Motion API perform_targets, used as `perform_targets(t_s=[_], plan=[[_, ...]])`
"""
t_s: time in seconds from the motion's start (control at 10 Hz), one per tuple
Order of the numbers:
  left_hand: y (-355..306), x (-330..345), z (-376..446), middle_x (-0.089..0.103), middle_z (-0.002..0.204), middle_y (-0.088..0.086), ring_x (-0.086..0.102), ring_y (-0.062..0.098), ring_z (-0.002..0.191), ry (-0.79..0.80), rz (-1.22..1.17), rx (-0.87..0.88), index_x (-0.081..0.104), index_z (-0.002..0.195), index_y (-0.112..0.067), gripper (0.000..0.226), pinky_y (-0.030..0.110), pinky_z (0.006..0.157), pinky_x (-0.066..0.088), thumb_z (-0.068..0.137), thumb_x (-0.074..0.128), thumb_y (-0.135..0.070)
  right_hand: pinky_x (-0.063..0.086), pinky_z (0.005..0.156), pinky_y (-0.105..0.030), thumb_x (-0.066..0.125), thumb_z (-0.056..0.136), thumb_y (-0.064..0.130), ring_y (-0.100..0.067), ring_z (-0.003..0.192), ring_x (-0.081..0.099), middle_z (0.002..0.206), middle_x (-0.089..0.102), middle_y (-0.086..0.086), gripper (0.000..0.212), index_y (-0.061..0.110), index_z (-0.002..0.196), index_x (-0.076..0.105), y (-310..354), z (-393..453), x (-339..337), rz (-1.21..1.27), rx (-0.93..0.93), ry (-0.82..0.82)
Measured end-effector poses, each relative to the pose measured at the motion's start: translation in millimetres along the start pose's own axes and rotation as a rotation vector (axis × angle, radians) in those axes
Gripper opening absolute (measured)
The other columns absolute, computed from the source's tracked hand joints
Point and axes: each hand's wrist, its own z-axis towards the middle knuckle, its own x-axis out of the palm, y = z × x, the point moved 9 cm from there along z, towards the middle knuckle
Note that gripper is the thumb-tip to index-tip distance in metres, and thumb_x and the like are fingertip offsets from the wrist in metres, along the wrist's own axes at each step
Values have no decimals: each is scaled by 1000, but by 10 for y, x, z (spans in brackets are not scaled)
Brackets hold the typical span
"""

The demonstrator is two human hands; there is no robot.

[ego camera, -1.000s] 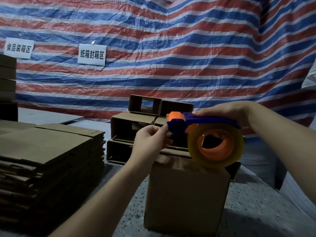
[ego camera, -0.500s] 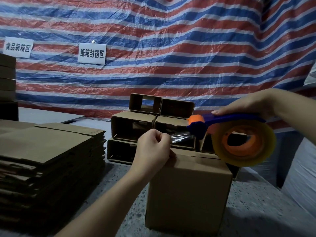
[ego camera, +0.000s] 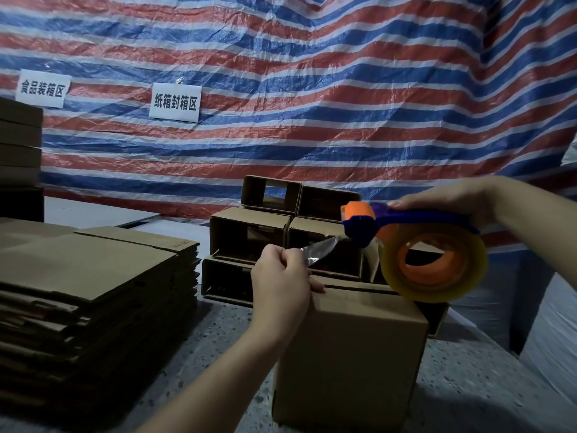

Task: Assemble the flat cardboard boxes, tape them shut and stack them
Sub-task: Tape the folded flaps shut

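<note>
Grip: left hand pinching tape end; right hand gripping dispenser.
Box: sitting on table, probably light, stiff; steadying at edges.
Tape: thin, sticky, likely creasing; holding taut.

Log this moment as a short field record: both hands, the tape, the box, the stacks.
left hand: pinches the tape end, resting on the box
right hand: holds the tape dispenser above the box
box: upright, top seam untaped
flat cardboard stack: left of the box
assembled boxes: stacked behind it
</note>
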Motion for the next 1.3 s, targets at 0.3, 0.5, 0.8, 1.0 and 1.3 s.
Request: perform_targets(t_s=[0.3, 0.5, 0.8, 1.0, 1.3], plan=[[110, -9, 15, 67, 72, 9, 72, 22, 63, 10, -99, -125, 53, 97, -9, 21, 21, 54, 50, 102, 38, -23, 60, 69, -31, 77, 70, 56, -19, 75, 73, 101, 76, -10, 69, 9, 120, 67, 66, 47, 62, 36, -48, 72], [168, -266, 158, 67, 69, 4, 70, 18, 65, -33, -206, -282, 55, 100, -9, 19, 31, 66, 52, 102, 40, -20, 55, 55, -26, 78, 55, 63, -17, 64, 66, 89, 72, -12, 87, 9, 122, 66, 150, 184, 359, -138, 61, 188], [143, -616, 404, 58, 56, -8, 55, 6, 50, 259, 252, -362, 68, 91, -12, 27, 26, 60, 46, 90, 69, -39, 56, 65, -29, 86, 54, 66, -20, 73, 69, 95, 74, -13, 90, 11, 122, 65, 225, 241, 398, -236, 110, 230], [261, -512, 346, 60, 70, -2, 58, 10, 58, 284, 432, -366, 70, 89, -12, 31, 22, 51, 51, 86, 73, -43, 58, 68, -30, 93, 29, 71, -22, 83, 73, 107, 76, -14, 116, 19, 127, 59, 269, 245, 354, -416, 142, 254], [322, -480, 272, 46, 61, -2, 45, 7, 46, 337, 408, -426, 70, 88, -9, 29, 25, 54, 54, 85, 75, -38, 57, 77, -31, 88, 48, 70, -23, 89, 72, 114, 74, -15, 97, 13, 123, 66, 189, 213, 365, -492, 220, 285]])
